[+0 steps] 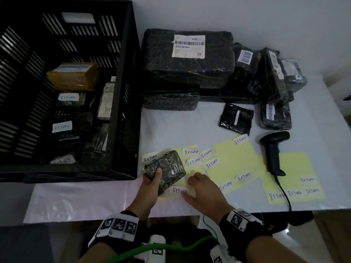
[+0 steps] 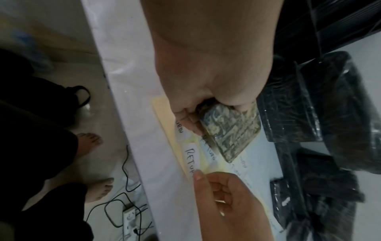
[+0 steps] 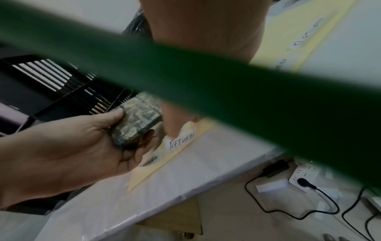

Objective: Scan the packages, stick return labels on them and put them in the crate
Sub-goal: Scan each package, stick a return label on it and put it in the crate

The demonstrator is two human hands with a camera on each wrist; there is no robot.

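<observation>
My left hand (image 1: 154, 180) grips a small black wrapped package (image 1: 167, 170) just above the table's near edge, thumb on top; the left wrist view shows the package (image 2: 228, 135) tilted. Right beside it a white RETURN label (image 1: 179, 190) lies on a yellow backing sheet (image 1: 233, 158). My right hand (image 1: 190, 187) pinches that label's right end, thumb on the label (image 2: 191, 159). In the right wrist view the label (image 3: 181, 140) curls up toward my fingertips (image 3: 174, 128). The black crate (image 1: 123, 73) stands at the left, holding several labelled packages.
Several wrapped packages (image 1: 190, 59) are piled at the back of the table. A black barcode scanner (image 1: 273, 149) lies to the right on the yellow sheets with more RETURN labels. A green cable (image 3: 226, 91) blocks much of the right wrist view.
</observation>
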